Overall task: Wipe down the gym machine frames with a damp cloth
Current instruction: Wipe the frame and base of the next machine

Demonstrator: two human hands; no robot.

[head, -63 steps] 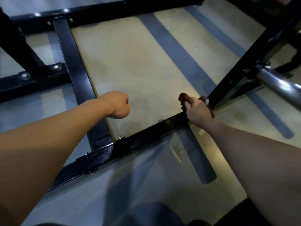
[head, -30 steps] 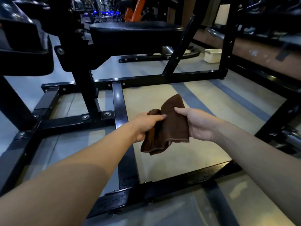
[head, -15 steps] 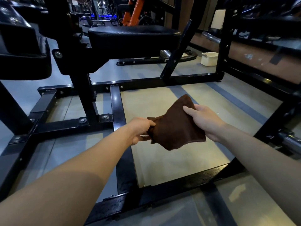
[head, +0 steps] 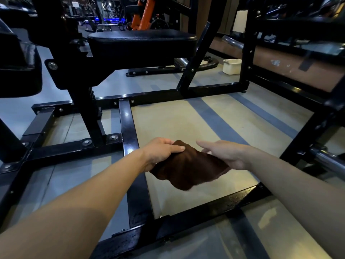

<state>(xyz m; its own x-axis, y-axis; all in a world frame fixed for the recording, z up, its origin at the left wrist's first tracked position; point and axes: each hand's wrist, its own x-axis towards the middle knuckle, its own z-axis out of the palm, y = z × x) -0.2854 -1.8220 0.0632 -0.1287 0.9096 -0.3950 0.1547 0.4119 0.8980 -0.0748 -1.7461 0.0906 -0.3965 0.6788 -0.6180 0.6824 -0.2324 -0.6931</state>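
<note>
A dark brown cloth point(head: 188, 169) hangs in the air between my two hands, above the floor inside the black machine frame point(head: 128, 124). My left hand point(head: 162, 150) grips its upper left corner, thumb on top. My right hand point(head: 225, 154) holds the cloth's right side from above, index finger stretched out toward the left hand; its lower fingers are hidden by the cloth. The frame's near crossbar point(head: 205, 208) runs below the cloth, and a long bar leads away from under my left wrist.
A black padded seat point(head: 141, 43) on a post stands ahead. Another pad point(head: 16, 71) sits at the far left. A chrome bar point(head: 326, 159) juts in from the right upright. A white tub point(head: 232, 66) sits on the floor at the back. An orange machine point(head: 145, 14) stands far behind.
The cloth came off the near crossbar, where my right hand held it, into both hands. Since half a second ago both hands have sunk lower and the cloth lies flatter between them.
</note>
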